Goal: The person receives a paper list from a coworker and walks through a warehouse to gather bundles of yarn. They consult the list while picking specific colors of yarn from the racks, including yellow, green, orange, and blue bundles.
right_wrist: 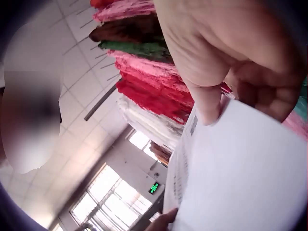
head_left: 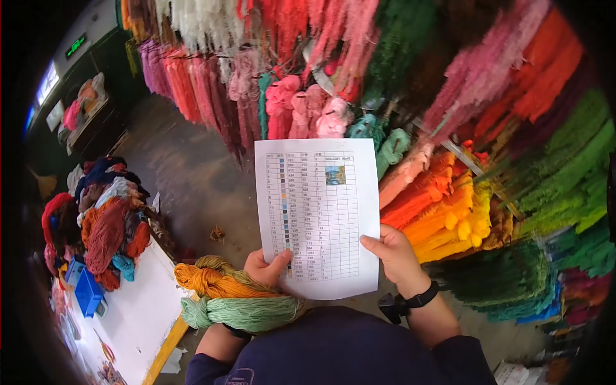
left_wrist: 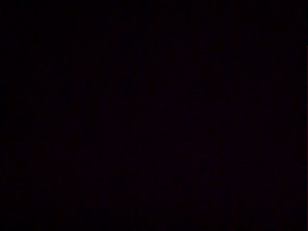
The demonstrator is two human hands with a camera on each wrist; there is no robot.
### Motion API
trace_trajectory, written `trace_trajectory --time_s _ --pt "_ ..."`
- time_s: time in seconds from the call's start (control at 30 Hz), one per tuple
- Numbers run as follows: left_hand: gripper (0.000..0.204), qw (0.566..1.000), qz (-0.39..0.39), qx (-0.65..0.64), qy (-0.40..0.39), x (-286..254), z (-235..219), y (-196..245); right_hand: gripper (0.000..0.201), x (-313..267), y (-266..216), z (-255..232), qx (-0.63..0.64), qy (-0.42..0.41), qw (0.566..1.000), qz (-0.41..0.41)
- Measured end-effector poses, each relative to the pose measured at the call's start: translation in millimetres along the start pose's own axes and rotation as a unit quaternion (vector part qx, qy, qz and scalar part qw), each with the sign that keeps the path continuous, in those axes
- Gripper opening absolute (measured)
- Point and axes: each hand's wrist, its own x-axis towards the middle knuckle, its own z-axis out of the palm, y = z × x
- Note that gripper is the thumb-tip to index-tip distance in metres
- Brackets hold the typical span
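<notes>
A printed sheet of paper [head_left: 337, 221] with a table of numbers, small colour swatches and a little picture is held up in the head view. My left hand [head_left: 264, 267] pinches its lower left edge, thumb on the printed face. At the right edge my right hand [head_left: 399, 258] grips the sheet between thumb and fingers, also seen close up in the right wrist view. Over my left wrist hang an orange yarn skein [head_left: 224, 282] and a pale green skein [head_left: 247, 312], with an olive one behind. The left wrist view is black.
Racks of hanging yarn run ahead and right, with pink skeins [head_left: 280, 99], orange-yellow skeins [head_left: 443, 212] and green skeins [head_left: 564, 173]. At left a white table [head_left: 138, 314] bears a heap of mixed yarn [head_left: 106, 234], a blue bin [head_left: 88, 292] and scissors [head_left: 104, 346].
</notes>
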Motion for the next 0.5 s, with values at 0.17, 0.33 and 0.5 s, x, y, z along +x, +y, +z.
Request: trace_trajectory --time_s 0.17,0.33,0.5 --pt "0.023 0.997 0.015 0.023 -0.069 -8.0 34.2 -14.8 0.020 -55.2 6.2 -24.2 -0.023 0.092 0.992 -0.079" --pt "0.024 0.985 0.010 0.057 -0.165 -34.4 94.0 -34.1 0.019 -144.0 14.7 -64.4 -0.029 0.179 0.977 -0.114" --pt "0.026 0.956 -0.023 0.068 -0.284 -79.7 169.1 -55.1 0.019 -251.7 23.9 -103.2 -0.022 0.259 0.955 -0.143"
